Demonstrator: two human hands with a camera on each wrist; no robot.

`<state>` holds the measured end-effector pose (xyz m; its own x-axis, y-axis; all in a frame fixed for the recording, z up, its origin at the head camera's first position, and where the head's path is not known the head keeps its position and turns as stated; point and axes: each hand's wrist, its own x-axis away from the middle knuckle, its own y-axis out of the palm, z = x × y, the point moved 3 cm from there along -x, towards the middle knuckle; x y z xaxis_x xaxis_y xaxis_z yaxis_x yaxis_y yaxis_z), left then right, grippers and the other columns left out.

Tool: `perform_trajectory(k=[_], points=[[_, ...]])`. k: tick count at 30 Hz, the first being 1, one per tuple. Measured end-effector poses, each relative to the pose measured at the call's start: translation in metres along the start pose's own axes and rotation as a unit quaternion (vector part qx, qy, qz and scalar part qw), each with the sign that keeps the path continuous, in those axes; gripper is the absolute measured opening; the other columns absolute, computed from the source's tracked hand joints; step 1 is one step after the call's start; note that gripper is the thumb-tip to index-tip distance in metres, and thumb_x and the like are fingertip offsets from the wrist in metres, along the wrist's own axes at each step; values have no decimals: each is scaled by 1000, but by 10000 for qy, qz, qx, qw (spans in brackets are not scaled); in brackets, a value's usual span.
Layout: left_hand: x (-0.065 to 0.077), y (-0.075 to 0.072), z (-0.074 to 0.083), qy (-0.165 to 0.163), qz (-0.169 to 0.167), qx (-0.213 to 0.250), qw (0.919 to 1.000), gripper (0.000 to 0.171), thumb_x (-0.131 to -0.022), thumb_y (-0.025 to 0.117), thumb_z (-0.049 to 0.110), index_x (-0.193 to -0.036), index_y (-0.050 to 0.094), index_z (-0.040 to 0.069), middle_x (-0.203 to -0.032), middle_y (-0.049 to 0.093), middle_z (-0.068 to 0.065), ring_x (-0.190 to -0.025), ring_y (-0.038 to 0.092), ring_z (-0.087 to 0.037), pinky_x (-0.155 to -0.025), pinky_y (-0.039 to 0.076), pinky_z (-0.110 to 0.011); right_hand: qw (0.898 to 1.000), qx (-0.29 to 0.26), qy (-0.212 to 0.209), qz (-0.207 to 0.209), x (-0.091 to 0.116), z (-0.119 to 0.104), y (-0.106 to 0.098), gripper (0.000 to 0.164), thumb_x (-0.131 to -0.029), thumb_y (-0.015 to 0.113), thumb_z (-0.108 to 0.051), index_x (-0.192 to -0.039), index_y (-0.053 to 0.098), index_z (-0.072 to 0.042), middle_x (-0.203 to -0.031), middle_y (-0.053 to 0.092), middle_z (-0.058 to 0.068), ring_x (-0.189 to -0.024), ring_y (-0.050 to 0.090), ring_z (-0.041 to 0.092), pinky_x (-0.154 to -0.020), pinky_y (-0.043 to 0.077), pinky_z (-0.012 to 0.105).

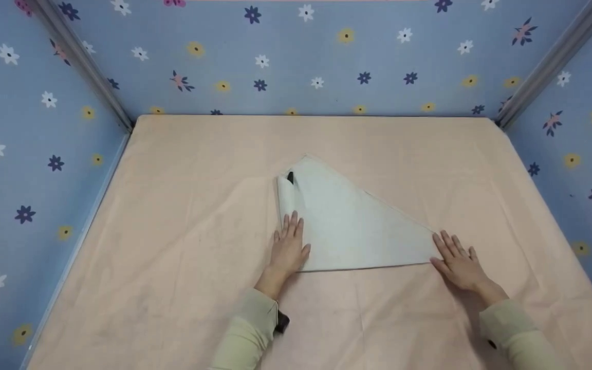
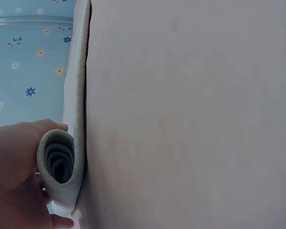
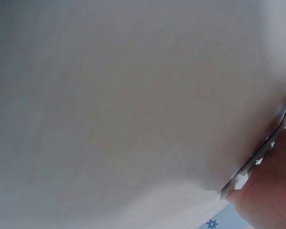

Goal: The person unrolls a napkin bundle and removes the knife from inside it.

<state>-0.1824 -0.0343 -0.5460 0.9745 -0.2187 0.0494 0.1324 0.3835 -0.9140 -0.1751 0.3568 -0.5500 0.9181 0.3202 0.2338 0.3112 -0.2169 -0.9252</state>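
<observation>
A pale, whitish-blue cloth (image 1: 357, 226) lies on the table with its left side rolled into a narrow roll (image 1: 287, 197). My left hand (image 1: 288, 252) rests on the lower part of that roll, fingers pointing away from me. In the left wrist view the roll's near end (image 2: 62, 164) shows spiralled layers beside the hand (image 2: 14, 167). My right hand (image 1: 458, 262) lies with extended fingers touching the cloth's narrow right end; the right wrist view shows it (image 3: 271, 186) at the cloth's edge (image 3: 250, 164). A dark spot shows at the roll's far end; its kind is unclear.
A peach-coloured cover (image 1: 198, 205) with creases spreads over the table. Blue flowered panels (image 1: 301, 67) stand behind it and at both sides, with grey posts (image 1: 82, 67) at the back corners. A small black object (image 1: 281, 322) sits at the left cuff.
</observation>
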Motion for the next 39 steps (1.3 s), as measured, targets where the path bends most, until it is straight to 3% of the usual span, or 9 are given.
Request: perform_trajectory(k=[19,30,39], points=[[2,0,-11,-118,-185,-127,9997,63,-90,48,25,-140,19,-1,-147,5,-15,-133,2,-30,-101,17,-52,10000,-48,43,-15,0,0,-1,64,-94,33,-41,-142,12,-3,-146,2,20,-131,1,40,-95,-5,63],[5,-4,-16,41,-86,-116,9999,61,-90,47,23,-140,20,0,-147,8,-16,-133,7,-31,-100,20,-53,10000,-23,40,11,0,0,0,65,-94,32,-42,-142,12,-4,-146,3,19,-131,1,40,-95,-4,63],[7,-6,-22,56,-194,-27,9998,63,-90,46,25,-141,17,2,-147,6,-14,-133,6,-30,-101,18,-53,10000,-81,12,41,1,0,0,64,-94,34,-40,-142,13,-3,-145,4,21,-130,2,41,-95,-3,64]])
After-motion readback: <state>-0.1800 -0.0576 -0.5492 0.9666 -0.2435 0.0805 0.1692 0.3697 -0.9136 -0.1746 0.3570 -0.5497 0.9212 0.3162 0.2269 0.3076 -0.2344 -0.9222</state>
